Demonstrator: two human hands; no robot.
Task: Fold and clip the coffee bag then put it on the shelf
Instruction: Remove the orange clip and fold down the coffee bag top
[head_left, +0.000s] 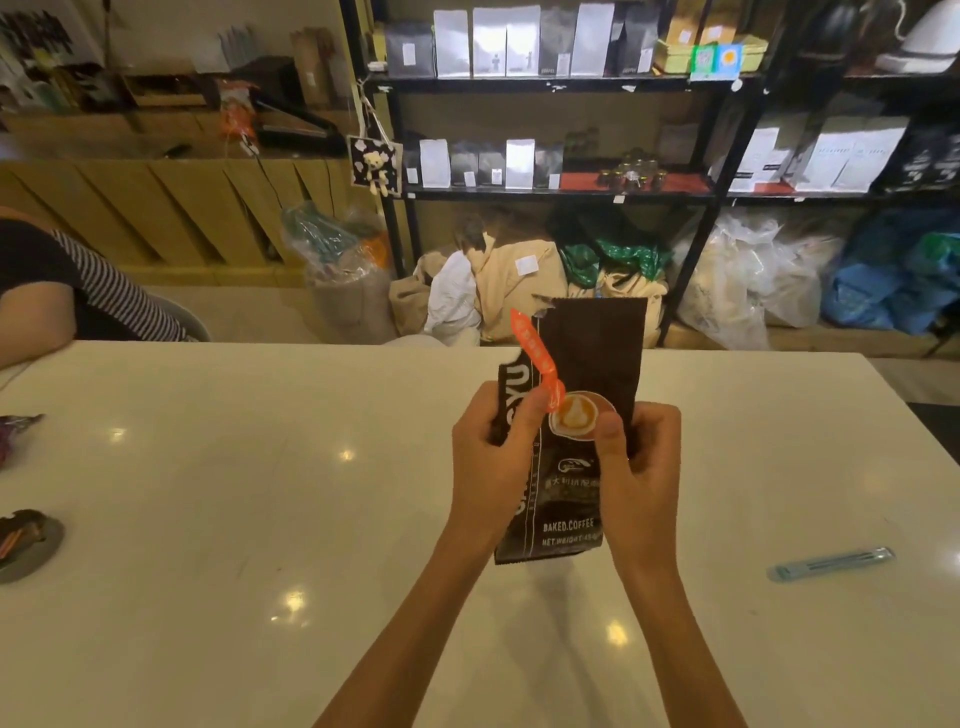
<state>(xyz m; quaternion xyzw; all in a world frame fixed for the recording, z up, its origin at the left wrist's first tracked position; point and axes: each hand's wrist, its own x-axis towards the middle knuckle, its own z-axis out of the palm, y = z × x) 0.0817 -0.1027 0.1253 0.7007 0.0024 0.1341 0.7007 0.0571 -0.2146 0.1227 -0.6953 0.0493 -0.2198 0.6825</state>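
Both hands, left hand (491, 457) and right hand (641, 467), grip the upright coffee bag (587, 353), top unfolded; blue clip (831, 563) lies unused on the surface (260, 519), shelf (545, 83) awaiting.

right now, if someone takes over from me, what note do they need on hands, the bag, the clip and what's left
Left hand: grips the coffee bag on its left edge, an orange tag by the thumb.
Right hand: grips the bag's right edge.
Bag: upright above the white table, top torn open, not yet folded.
Blue clip: lying on the table to the right, untouched.
Left: fold the top, clip it, put it on the shelf.
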